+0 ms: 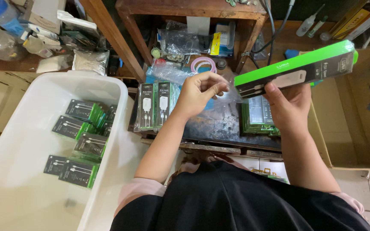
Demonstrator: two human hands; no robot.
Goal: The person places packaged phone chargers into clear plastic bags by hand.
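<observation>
The right hand (288,105) is clamped on a green and black retail box (296,70), thumb on the near face and fingers wrapped behind it; the box is held raised and tilted, its far end higher, above the dark work surface (219,126) and just left of an open cardboard carton (360,111). The left hand (200,92) is raised beside the box's lower end, thumb and forefinger pinched together on the edge of a clear plastic film (228,96) that runs from the fingertips to that end of the box; the remaining fingers are curled in. Directly below the right hand, a flat stack of green-edged boxes (258,117) lies on the work surface. To the left of the left forearm, two upright wrapped boxes (156,105) of the same kind stand side by side at the edge of the surface. Further left, a large white plastic tub (31,179) holds several like boxes (80,141) lying loose in a rough row along its right side. A roll of tape (203,64) sits on the shelf under a wooden table (193,10) beyond the hands. The person wears a dark apron (236,201) over a pink sleeve.
</observation>
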